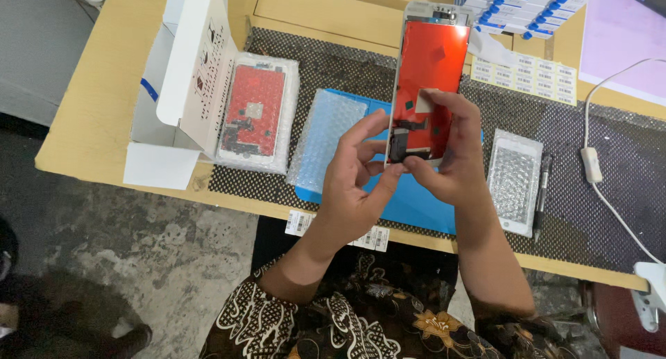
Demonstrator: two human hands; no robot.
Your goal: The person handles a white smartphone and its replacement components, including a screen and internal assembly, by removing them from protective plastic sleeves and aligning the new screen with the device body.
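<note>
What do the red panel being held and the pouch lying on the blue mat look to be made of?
Red panel: seemingly a glossy red film over a white-framed screen part; it shines.
Pouch: clear plastic bubble wrap, with rows of small bubbles.
Blue mat: smooth and matte, possibly rubber or silicone.

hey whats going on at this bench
A person at a workbench holds a phone screen panel up with both hands, its red-backed rear side facing the camera. The right hand has its grip on the panel's lower edge, while the left hand fingers the dark connector part at the bottom. Under the hands lies a blue mat. To the left, a second panel in bubble wrap lies beside an open white box.
</note>
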